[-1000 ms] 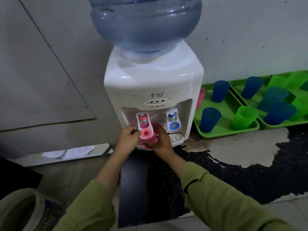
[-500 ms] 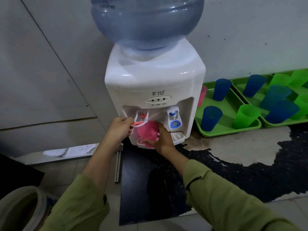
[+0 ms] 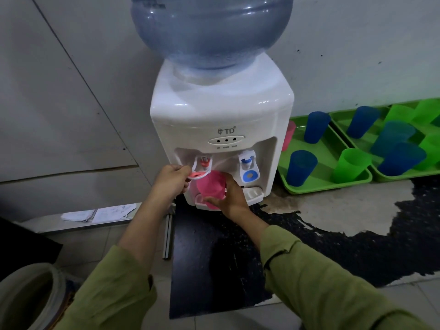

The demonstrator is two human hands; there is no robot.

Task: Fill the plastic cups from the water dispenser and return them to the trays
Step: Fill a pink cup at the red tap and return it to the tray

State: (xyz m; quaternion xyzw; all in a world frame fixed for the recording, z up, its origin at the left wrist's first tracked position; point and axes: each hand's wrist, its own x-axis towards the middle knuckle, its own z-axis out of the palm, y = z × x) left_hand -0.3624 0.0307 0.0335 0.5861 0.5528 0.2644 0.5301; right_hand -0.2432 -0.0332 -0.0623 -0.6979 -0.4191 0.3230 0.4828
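A white water dispenser (image 3: 221,115) with a blue bottle (image 3: 210,29) on top stands against the wall. My left hand (image 3: 170,183) pinches the red tap lever (image 3: 198,173) and holds it lifted. My right hand (image 3: 229,196) grips a pink cup (image 3: 210,189) under the red tap, above the drip tray (image 3: 253,194). The blue tap (image 3: 247,166) to the right is untouched. Two green trays (image 3: 333,186) (image 3: 404,177) to the right hold blue and green cups, such as a blue cup (image 3: 301,166) and a green cup (image 3: 351,164). A pink cup (image 3: 288,134) peeks out behind the dispenser.
The dispenser sits on a dark, worn surface (image 3: 333,234). Papers (image 3: 95,214) lie on a ledge to the left. A pale bucket rim (image 3: 31,296) shows at the bottom left. A metal strip (image 3: 167,234) lies beside the dark board.
My left hand has lifted the red tap lever from hanging down to tilted up. The pink cup has come into fuller view under the tap, still in my right hand.
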